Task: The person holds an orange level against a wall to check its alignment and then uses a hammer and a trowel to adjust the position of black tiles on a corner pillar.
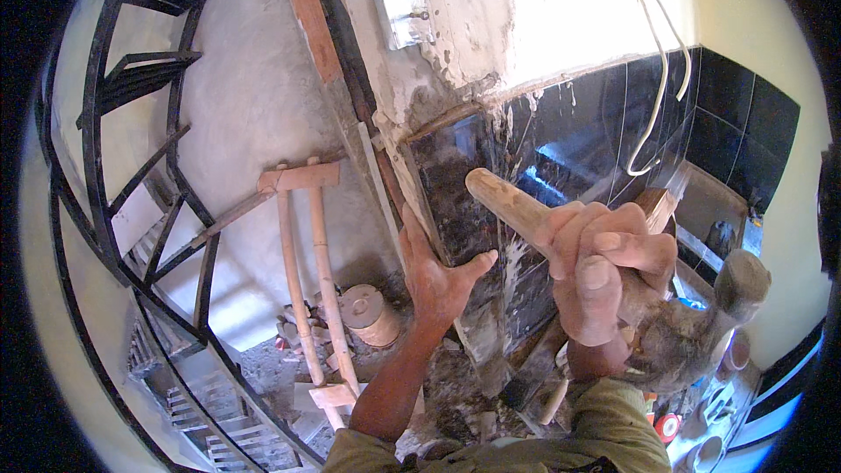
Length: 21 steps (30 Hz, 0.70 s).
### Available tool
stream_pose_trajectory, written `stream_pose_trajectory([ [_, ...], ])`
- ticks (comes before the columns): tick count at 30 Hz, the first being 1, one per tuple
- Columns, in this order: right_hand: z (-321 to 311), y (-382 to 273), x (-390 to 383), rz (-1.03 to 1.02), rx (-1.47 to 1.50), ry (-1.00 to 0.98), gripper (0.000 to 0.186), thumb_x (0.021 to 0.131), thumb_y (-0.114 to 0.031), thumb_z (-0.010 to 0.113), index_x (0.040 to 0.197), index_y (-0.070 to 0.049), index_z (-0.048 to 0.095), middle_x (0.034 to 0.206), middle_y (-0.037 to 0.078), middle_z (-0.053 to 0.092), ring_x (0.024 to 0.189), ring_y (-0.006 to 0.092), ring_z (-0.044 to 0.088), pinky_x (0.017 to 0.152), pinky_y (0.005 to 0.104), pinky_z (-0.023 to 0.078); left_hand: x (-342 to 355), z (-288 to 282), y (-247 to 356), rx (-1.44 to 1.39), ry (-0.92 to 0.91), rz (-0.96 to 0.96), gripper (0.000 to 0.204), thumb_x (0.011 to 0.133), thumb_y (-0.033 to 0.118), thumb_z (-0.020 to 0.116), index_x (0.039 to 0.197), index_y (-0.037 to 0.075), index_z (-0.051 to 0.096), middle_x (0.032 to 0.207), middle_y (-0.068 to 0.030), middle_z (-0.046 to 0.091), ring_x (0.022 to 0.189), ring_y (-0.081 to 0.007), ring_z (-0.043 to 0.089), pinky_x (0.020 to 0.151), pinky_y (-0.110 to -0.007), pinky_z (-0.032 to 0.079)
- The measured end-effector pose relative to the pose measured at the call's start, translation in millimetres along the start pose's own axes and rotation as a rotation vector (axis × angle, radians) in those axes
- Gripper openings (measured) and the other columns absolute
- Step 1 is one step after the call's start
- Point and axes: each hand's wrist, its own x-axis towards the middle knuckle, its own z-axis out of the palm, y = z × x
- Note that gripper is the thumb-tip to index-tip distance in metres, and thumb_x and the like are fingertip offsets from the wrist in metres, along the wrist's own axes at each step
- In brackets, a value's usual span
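Observation:
My right hand [604,267] is wrapped round the wooden handle of a hammer [508,201], whose butt end points up and to the left. Its worn, dusty head [688,342] shows to the right of my wrist. With thumb and fingers spread, my left hand [429,276] lies along the left edge of a black tile [448,184] on the wall corner. The fingertips reach round to the side, and the thumb points across the lower part of the tile. Whitish smears mark the dark tiles [569,149] to the right.
Two long wooden poles joined by a crosspiece [298,177] lean at the left, near a round spool [368,315]. A black metal spiral stair [105,166] stands farther left. Loose cables [657,96] hang from the wall. Rubble [289,333] and buckets [736,355] lie below.

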Motion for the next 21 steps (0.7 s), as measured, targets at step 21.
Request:
stream_pose_trajectory([
  [21,-25,0,19,-0.035,-0.005,0.096,0.015,0.096,-0.016,0.061,0.108,-0.011,0.054,0.076,0.001,0.046,0.061,0.013,0.049,0.067,0.0394,0.051,69,-24,74,-0.258,-0.034,-0.064,0.096,0.069,0.009,0.084,0.146,-0.005,0.028,0.128,-0.0181,0.053,0.114,-0.0253,0.056,0.099,-0.035,0.046],
])
